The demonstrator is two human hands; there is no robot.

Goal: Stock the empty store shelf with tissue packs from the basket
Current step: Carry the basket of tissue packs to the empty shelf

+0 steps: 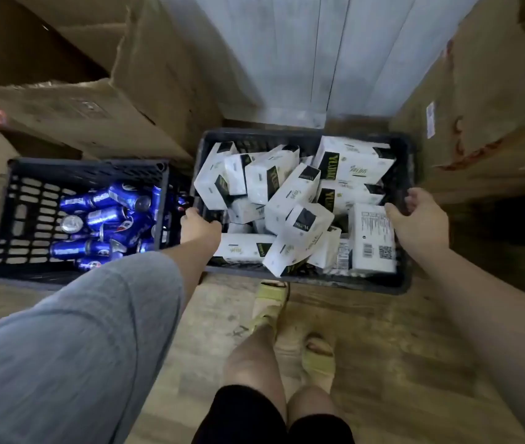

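Basket point(306, 280) of tissue packs point(290, 200) on the wooden floor point(382, 347), against a pale wall panel point(302, 59), heaped high and loose. Packs tipped at all angles, several leaning above rim level, one near pack overhanging the near edge. To the left, touching or just beside, a second dark crate point(8, 219) of blue cans point(101, 216). Cardboard boxes point(126, 100) stacked far left and far right. No shelf in view.

Left hand point(198, 225) curled over the basket's left rim, fingers hooked inside the wall, gripping it. Right hand point(414, 216) at the right rim, fingers spread and apart; thumb over the edge of a barcode-side pack, but no firm grip visible yet. Feet in yellow sandals point(274, 302) just near the basket.

Likely step: taking hold for a lift toward the shelf. Risks, judged from here: a lift begun with only the left side gripped would tilt the basket and spill the loose top packs. Overhanging near pack likely to drop first. Left knuckles squeezed between the two crates, so a snag on the can crate possible. Toes close beneath the near rim if dropped.
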